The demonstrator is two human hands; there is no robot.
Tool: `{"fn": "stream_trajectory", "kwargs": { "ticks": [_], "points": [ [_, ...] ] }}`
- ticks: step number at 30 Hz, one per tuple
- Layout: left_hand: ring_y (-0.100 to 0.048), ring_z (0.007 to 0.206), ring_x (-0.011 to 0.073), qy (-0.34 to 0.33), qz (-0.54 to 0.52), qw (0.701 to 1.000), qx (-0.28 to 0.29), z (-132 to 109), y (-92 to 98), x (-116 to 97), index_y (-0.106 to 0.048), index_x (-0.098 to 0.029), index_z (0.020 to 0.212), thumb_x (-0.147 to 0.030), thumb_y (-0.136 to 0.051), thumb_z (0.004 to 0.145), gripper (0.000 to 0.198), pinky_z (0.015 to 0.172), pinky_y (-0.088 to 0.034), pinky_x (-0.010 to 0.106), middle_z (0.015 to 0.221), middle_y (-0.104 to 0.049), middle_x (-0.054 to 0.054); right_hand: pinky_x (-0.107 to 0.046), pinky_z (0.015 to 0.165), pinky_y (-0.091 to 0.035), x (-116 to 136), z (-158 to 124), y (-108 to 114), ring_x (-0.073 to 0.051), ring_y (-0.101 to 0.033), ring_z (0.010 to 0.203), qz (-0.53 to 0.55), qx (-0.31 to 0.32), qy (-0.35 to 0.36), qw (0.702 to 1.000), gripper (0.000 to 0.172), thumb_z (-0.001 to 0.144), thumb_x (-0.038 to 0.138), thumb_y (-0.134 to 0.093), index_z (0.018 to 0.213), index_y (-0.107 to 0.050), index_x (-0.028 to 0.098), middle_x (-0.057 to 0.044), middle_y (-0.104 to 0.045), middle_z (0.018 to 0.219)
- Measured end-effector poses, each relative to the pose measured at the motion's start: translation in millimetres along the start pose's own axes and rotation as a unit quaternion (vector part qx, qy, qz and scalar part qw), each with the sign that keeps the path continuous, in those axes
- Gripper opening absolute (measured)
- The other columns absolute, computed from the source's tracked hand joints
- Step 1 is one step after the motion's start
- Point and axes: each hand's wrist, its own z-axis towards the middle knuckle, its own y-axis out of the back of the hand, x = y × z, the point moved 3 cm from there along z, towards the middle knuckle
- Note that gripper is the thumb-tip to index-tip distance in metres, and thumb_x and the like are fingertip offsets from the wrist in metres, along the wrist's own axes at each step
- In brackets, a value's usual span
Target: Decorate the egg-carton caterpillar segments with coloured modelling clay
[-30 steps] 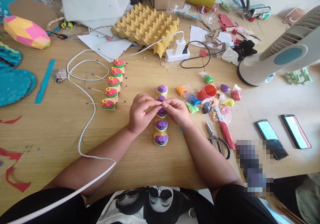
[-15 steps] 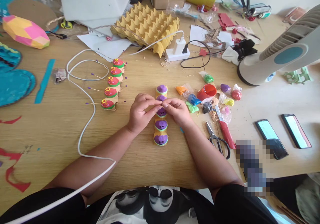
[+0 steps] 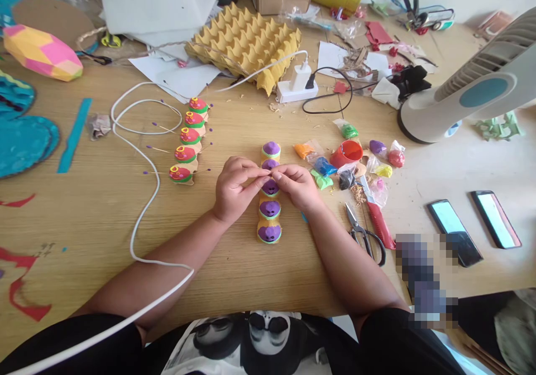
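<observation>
Two-handed pinch over the purple strip (image 3: 270, 210). From my remote post, I see the left hand (image 3: 237, 188) and right hand (image 3: 297, 188) meeting at the fingertips, each grip closed in a pinch; I cannot tell whether a small piece is held between them. The strip lies on the surface (image 3: 234, 285) below, running away from the wearer and partly hidden by the hands. Its nearest three bumps bear dark marks; the farthest shows none. A red-and-green strip (image 3: 191, 136) lies to the left, scissors (image 3: 360, 235) to the right. I judge the step in hand as fine fingertip work; the next move calls for light pressure and steady wrists.
</observation>
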Motion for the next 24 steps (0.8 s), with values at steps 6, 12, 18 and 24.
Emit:
{"fn": "stream_trajectory", "kwargs": {
  "ticks": [6,12,18,24],
  "points": [
    [-0.063,0.087,0.0164,0.010,0.004,1.000,-0.003,0.2,0.2,-0.6,-0.075,-0.026,0.095,-0.026,-0.073,0.090,0.005,0.084,-0.053,0.036,0.086,-0.068,0.001,-0.024,0.068,-0.050,-1.7,0.3,-0.3,-0.011,-0.060,0.070,0.026,-0.009,-0.002,1.000,0.034,0.073,0.050,-0.085,0.084,-0.076,0.020,0.001,-0.067,0.072],
    [-0.063,0.087,0.0170,0.022,0.011,1.000,0.003,0.6,0.1,-0.8,-0.075,-0.026,0.093,-0.029,-0.072,0.091,0.005,0.084,-0.054,0.036,0.084,-0.068,0.001,-0.026,0.074,-0.053,-2.7,0.2,-0.1,-0.012,-0.063,0.074,0.025,-0.007,-0.017,1.000,0.035,0.069,0.050,-0.087,0.083,-0.075,0.020,-0.001,-0.073,0.082],
    [-0.063,0.087,0.0168,0.024,-0.001,1.000,0.008,0.1,-0.2,-0.1,-0.075,-0.026,0.092,-0.030,-0.073,0.091,0.005,0.084,-0.053,0.036,0.084,-0.067,0.001,-0.025,0.073,-0.052,-4.1,0.8,1.0,-0.011,-0.062,0.073,0.035,-0.004,-0.010,0.999,0.033,0.071,0.047,-0.087,0.082,-0.074,0.019,-0.001,-0.072,0.082],
    [-0.063,0.087,0.0166,0.013,-0.004,1.000,0.002,0.6,-0.1,-1.1,-0.074,-0.026,0.091,-0.029,-0.074,0.089,0.004,0.084,-0.053,0.036,0.084,-0.067,0.001,-0.025,0.072,-0.051,-4.7,1.3,1.2,-0.011,-0.060,0.072,0.027,-0.001,-0.012,1.000,0.036,0.070,0.050,-0.087,0.082,-0.073,0.018,-0.001,-0.071,0.080]
  ]
}}
